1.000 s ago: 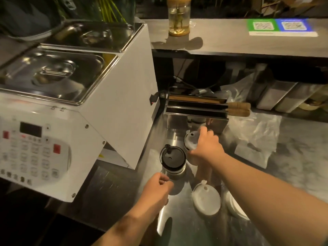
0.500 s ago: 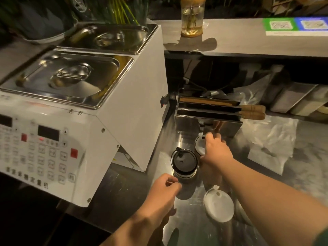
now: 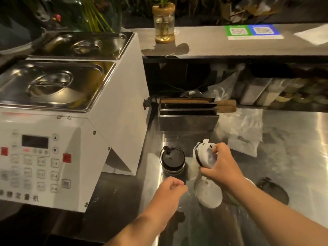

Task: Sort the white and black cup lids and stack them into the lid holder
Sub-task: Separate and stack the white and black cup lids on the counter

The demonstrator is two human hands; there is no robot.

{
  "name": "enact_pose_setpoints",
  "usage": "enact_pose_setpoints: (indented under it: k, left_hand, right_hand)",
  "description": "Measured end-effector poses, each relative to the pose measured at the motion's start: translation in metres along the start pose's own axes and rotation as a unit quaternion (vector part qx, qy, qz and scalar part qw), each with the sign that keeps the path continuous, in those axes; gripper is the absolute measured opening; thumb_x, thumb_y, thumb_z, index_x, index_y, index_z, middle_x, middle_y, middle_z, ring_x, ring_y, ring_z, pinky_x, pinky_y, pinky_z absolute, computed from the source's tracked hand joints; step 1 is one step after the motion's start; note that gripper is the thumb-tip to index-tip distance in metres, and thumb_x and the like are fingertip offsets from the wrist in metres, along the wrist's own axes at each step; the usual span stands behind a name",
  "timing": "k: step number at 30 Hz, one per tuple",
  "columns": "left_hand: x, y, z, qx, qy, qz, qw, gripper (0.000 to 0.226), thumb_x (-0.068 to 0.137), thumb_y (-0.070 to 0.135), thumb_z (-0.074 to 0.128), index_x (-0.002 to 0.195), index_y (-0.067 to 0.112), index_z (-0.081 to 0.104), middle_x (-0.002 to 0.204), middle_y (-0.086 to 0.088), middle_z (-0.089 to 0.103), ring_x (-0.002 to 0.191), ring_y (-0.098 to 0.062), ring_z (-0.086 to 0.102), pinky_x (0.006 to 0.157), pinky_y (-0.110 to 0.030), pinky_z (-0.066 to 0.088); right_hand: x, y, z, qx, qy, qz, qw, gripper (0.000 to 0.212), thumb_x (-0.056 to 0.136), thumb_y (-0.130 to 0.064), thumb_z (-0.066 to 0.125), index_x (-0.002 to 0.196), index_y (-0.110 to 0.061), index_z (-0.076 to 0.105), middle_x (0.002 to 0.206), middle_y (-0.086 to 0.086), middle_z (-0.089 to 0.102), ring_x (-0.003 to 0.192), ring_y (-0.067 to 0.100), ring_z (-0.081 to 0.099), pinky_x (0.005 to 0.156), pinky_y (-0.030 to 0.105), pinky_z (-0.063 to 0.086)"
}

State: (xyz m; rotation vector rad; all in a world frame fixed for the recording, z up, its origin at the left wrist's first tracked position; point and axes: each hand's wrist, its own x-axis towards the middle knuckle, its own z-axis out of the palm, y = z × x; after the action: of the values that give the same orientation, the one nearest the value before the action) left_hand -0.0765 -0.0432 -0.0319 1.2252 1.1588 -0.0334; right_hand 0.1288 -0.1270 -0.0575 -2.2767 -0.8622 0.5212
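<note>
My right hand [image 3: 220,165] grips a small tilted stack of lids [image 3: 204,152], white on top with black edges beneath, lifted above the steel counter. To its left stands a stack of black lids [image 3: 172,160]. My left hand [image 3: 171,189] is a loose fist just in front of that black stack, holding nothing. A white lid [image 3: 208,194] lies flat on the counter below my right hand, and another white lid [image 3: 230,197] is partly hidden under my right wrist. A black lid [image 3: 273,189] lies at the right. Behind stands the steel lid holder [image 3: 188,119].
A large white machine [image 3: 71,139] with steel pans and a keypad fills the left. Crumpled plastic bags [image 3: 246,128] lie right of the holder. Wooden-handled tools [image 3: 225,105] rest across the holder's top. A raised shelf [image 3: 230,45] carries a glass jar [image 3: 164,27].
My right hand has picked up the mixed lids from near the holder and drawn them back and up. My left hand stayed a fist by the black stack. The camera shifted.
</note>
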Motion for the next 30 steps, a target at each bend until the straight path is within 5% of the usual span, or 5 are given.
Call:
enact_pose_setpoints:
  k: [3,11,17,22,30]
  left_hand:
    - [-0.005,0.008,0.013,-0.106,-0.054,-0.013,0.993,0.020,0.102,0.033,0.067,0.120,0.025,0.065,0.124,-0.007,0.071,0.114,-0.025,0.068,0.099,-0.048,0.056]
    - [-0.019,0.021,0.055,-0.241,-0.281,0.029,0.929,0.079,0.081,0.028,0.084,0.152,0.018,0.053,0.150,-0.027,0.062,0.119,-0.037,0.071,0.076,-0.040,0.063]
    - [-0.025,0.012,0.085,-0.196,-0.200,0.030,0.960,0.084,0.070,0.032,0.093,0.147,0.026,0.060,0.139,-0.024,0.071,0.133,-0.050,0.064,0.075,-0.036,0.048]
    - [-0.040,0.012,0.103,-0.190,-0.206,0.064,0.958,0.062,0.085,0.016,0.083,0.143,0.023,0.060,0.121,-0.014,0.078,0.098,-0.028,0.079,0.060,-0.030,0.059]
    - [-0.048,-0.008,0.119,-0.188,-0.150,0.069,0.968,0.060,0.084,0.030,0.081,0.140,0.036,0.061,0.129,-0.012,0.078,0.114,-0.032,0.075,0.076,-0.039,0.062]
  right_hand:
    - [-0.044,-0.011,-0.012,0.066,-0.003,-0.002,0.998,0.069,0.062,-0.028,0.093,0.097,-0.039,0.035,0.103,-0.009,0.047,0.088,0.007,0.052,0.069,0.020,0.040]
    - [-0.115,-0.012,-0.041,0.167,-0.057,-0.016,0.984,0.074,0.056,-0.034,0.094,0.101,-0.038,0.037,0.103,0.004,0.058,0.083,0.009,0.056,0.076,0.032,0.052]
    - [-0.127,0.024,-0.057,0.217,-0.087,-0.030,0.972,0.074,0.064,-0.043,0.092,0.120,-0.038,0.044,0.139,-0.023,0.049,0.126,0.008,0.055,0.101,0.037,0.052]
    - [-0.136,0.049,-0.067,0.241,-0.096,-0.010,0.966,0.058,0.069,-0.039,0.089,0.110,-0.040,0.048,0.121,-0.021,0.061,0.109,0.012,0.065,0.097,0.043,0.055]
    - [-0.146,0.078,-0.069,0.286,-0.123,0.028,0.950,0.064,0.064,-0.042,0.092,0.113,-0.040,0.051,0.122,-0.001,0.064,0.107,0.022,0.067,0.093,0.048,0.059]
